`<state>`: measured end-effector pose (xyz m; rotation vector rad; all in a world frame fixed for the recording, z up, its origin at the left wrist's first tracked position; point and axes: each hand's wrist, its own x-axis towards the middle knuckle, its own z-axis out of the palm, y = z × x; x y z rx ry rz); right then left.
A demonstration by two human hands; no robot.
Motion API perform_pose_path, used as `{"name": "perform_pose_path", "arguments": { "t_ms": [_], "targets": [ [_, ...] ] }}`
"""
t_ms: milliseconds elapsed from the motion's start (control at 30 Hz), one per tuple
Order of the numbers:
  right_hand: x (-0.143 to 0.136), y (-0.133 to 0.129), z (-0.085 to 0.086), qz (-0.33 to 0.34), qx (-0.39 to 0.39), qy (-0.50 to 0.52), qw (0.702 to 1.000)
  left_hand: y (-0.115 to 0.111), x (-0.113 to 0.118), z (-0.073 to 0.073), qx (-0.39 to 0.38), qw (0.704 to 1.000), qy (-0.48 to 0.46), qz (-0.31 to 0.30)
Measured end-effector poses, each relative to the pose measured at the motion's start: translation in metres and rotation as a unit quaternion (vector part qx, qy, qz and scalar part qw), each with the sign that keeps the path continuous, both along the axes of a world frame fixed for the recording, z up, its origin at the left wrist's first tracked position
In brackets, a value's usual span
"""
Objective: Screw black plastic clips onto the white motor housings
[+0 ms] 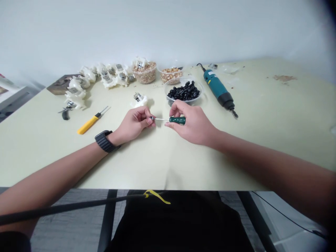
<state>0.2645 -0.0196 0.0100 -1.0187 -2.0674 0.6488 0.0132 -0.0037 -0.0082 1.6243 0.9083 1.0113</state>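
A small screwdriver (pixel 177 120) with a green handle is gripped by the fingers of my right hand (pixel 196 124). Its thin metal shaft points left, and its tip meets a small dark piece (pixel 151 118) pinched between the thumb and fingers of my left hand (pixel 133 124). The fingers cover most of that piece, so its exact kind is unclear. Just behind my left hand lies a white plastic assembly (pixel 140 99) with a grey metal part. Beyond my right hand stands a clear round tub (pixel 201 91) full of small black plastic pieces (pixel 185 91).
White assemblies (pixel 107 77) line the back left. Two tubs hold small brownish pieces (pixel 144 75) and yellowish-brown ones (pixel 172 74). A teal electric screwdriver (pixel 217 87) lies right. A yellow-handled tool (pixel 90 123) and dark-handled cutters (pixel 65 112) lie left. A dark cable (pixel 78 208) crosses below the table edge.
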Motion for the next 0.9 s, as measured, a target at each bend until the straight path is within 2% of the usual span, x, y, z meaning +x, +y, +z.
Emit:
{"name": "perform_pose_path", "arguments": {
  "t_ms": [100, 200, 400, 767, 900],
  "targets": [
    [0.0, -0.0009, 0.0029, -0.024, -0.075, -0.038, 0.996, 0.0005, -0.0003, 0.0004, -0.023, 0.999, -0.023, -0.002],
    [0.002, -0.0001, 0.0055, -0.014, -0.103, -0.035, 0.994, 0.0007, -0.0004, 0.0013, -0.035, 0.999, -0.035, -0.004],
    [0.0045, 0.0019, 0.0039, 0.001, -0.064, -0.016, 0.998, -0.0003, 0.0003, 0.0039, -0.027, 0.999, -0.027, -0.005],
    [0.0028, -0.0013, 0.0066, 0.003, -0.06, -0.039, 0.997, -0.0006, -0.0005, 0.0023, -0.03, 0.999, -0.017, 0.003],
    [0.0047, -0.0018, 0.0046, 0.021, -0.003, -0.071, 0.997, -0.0009, -0.0017, 0.0011, -0.016, 1.0, 0.011, 0.009]
  ]
}}
